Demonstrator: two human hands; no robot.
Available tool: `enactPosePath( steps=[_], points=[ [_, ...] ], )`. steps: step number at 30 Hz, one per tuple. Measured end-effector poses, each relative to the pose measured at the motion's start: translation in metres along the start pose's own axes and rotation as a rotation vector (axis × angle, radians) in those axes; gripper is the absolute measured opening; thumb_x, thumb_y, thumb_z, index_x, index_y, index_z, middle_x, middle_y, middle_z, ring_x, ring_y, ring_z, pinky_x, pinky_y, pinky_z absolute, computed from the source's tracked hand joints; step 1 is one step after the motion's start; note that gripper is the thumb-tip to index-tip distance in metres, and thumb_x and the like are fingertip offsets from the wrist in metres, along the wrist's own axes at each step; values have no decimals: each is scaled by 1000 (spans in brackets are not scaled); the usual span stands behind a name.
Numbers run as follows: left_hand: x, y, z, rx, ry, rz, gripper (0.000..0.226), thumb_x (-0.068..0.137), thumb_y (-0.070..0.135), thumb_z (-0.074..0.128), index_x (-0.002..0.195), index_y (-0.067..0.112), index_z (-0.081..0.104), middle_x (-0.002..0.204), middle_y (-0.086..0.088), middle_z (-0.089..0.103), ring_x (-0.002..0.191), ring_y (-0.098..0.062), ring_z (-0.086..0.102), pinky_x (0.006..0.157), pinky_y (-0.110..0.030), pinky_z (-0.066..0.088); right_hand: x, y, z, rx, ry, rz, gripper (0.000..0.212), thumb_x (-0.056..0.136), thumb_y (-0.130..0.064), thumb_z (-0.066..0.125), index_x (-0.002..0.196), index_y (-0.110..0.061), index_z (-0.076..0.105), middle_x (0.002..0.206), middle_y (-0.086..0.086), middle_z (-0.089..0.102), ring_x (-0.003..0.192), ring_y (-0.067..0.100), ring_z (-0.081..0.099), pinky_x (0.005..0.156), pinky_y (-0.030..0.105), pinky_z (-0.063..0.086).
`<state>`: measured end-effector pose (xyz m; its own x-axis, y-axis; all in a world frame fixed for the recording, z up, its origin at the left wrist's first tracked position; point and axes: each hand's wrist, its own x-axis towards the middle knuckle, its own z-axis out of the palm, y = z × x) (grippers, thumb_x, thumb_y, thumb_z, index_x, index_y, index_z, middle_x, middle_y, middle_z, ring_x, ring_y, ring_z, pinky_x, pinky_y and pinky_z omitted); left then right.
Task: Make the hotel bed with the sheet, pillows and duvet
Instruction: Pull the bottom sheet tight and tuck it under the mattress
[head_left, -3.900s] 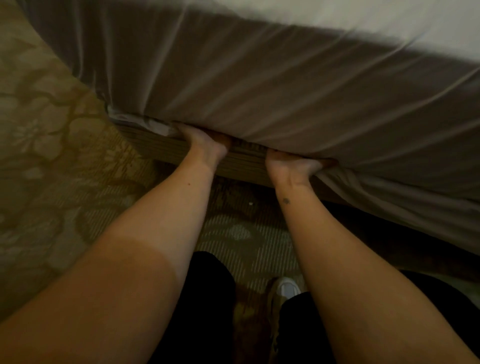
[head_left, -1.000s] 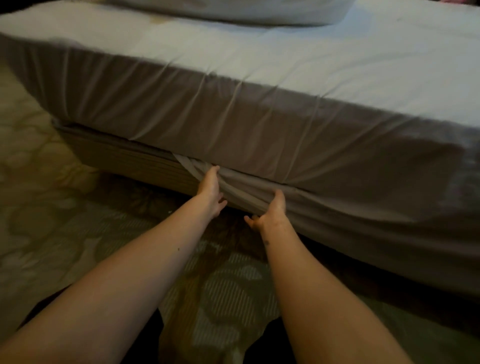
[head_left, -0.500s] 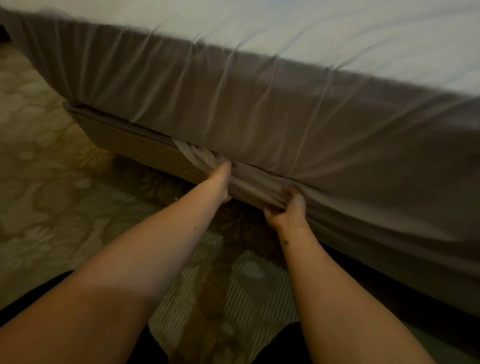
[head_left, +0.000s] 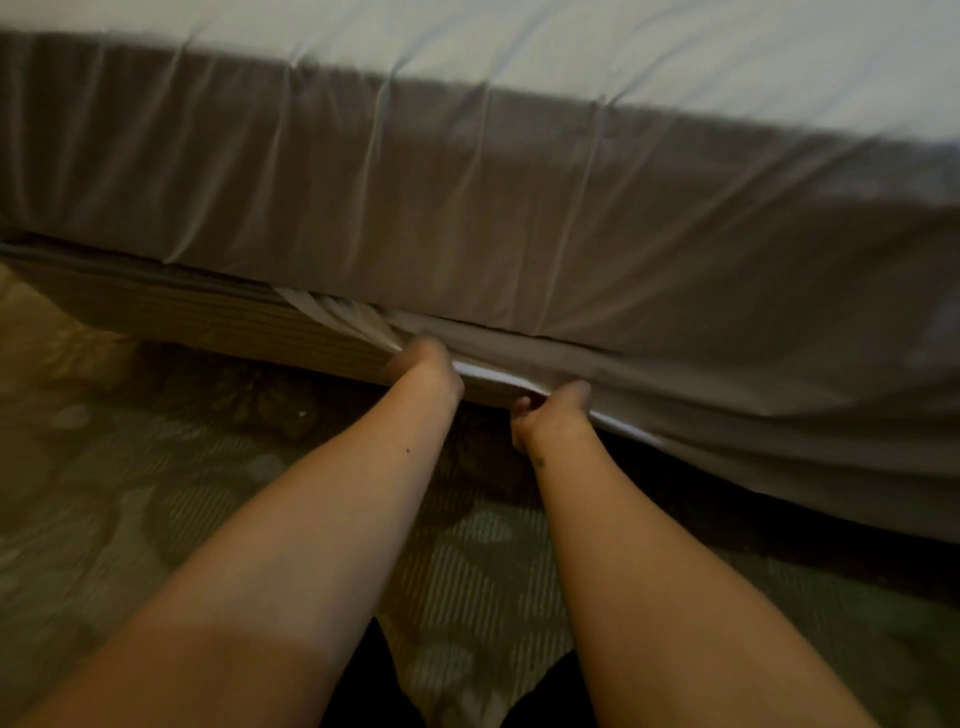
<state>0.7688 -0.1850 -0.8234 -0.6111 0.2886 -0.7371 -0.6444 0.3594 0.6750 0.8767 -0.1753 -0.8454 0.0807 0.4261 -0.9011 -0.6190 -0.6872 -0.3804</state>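
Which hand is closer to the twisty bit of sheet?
Left. The left hand sits at the lower end of the twist; the right hand holds the sheet edge farther right.

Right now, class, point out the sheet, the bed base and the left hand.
sheet (head_left: 467, 208), head view, on its draped side panel
bed base (head_left: 197, 319), head view, on its ribbed front face
left hand (head_left: 423, 364), head view, on its back

Left hand (head_left: 423, 366) fingertips unseen inside sheet (head_left: 467, 218) fold
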Motion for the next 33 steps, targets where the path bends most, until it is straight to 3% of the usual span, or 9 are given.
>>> enactPosePath(
  steps=[3, 8, 12, 16, 19, 22, 25, 30, 33],
  points=[
    [-12, -1, 7, -91, 35, 57, 49, 103, 32, 32, 143, 4, 32, 136, -10, 47, 121, -26, 50, 93, -35, 43, -11, 4, 7, 119, -41, -53, 41, 94, -52, 36, 109, -15, 45, 83, 5, 48, 60, 16, 44, 43, 23, 32],
    [-30, -3, 12, -182, 87, 95, 64, 98, 38, 46, 147, 6, 20, 142, -12, 40, 123, -27, 48, 93, -33, 41, -34, -1, 15, -12, -93, -192, 59, 85, -67, 47, 116, -16, 48, 85, 5, 54, 58, 14, 49, 42, 24, 32],
    [-25, -2, -2, -89, 85, 134, 55, 94, 20, 57, 142, 8, 32, 136, -12, 47, 121, -28, 53, 96, -33, 45, -41, -3, 9, -168, -25, -228, 38, 94, -36, 53, 121, -8, 52, 73, 7, 56, 52, 13, 47, 42, 23, 35],
    [-16, -2, -17, 88, 55, 271, 57, 88, 19, 65, 139, 14, 42, 134, -8, 51, 118, -28, 55, 96, -35, 47, -40, -7, -3, -202, 62, -250, 37, 89, -20, 62, 121, -2, 56, 90, 9, 65, 57, 15, 51, 42, 24, 40],
    [-10, 0, -27, 98, 67, 296, 47, 85, 18, 70, 128, 11, 52, 122, -7, 59, 107, -27, 60, 90, -35, 50, -49, -9, -8, -103, 1, -221, 27, 93, -12, 58, 117, 1, 57, 69, 9, 61, 49, 13, 53, 39, 20, 43],
    [-9, 7, -29, -18, 43, 214, 30, 87, 17, 67, 116, 8, 60, 101, -7, 66, 82, -20, 64, 75, -30, 55, -55, -10, -8, 92, -106, -207, 39, 99, -14, 48, 132, 5, 45, 103, 20, 66, 85, 24, 69, 73, 29, 59],
    [-11, 13, -29, -198, -97, 104, 21, 93, 17, 62, 108, 2, 61, 90, -11, 67, 69, -18, 66, 51, -24, 52, -59, -11, -5, 205, -161, -204, 48, 102, -24, 40, 144, -3, 34, 130, 24, 53, 114, 33, 59, 97, 41, 52],
    [-17, 19, -23, -338, -195, 74, 24, 97, 18, 54, 112, 0, 59, 85, -10, 64, 75, -20, 67, 67, -32, 58, -62, -12, 4, 283, -229, -246, 49, 100, -35, 37, 144, -12, 35, 128, 22, 55, 116, 32, 57, 103, 43, 46],
    [-18, 21, -21, -346, -246, 65, 35, 100, 29, 47, 122, 4, 57, 97, -10, 65, 85, -21, 67, 74, -33, 57, -64, -13, 8, 320, -339, -190, 67, 97, -52, 39, 148, -9, 29, 143, 17, 45, 131, 30, 45, 114, 41, 32]
  ],
)
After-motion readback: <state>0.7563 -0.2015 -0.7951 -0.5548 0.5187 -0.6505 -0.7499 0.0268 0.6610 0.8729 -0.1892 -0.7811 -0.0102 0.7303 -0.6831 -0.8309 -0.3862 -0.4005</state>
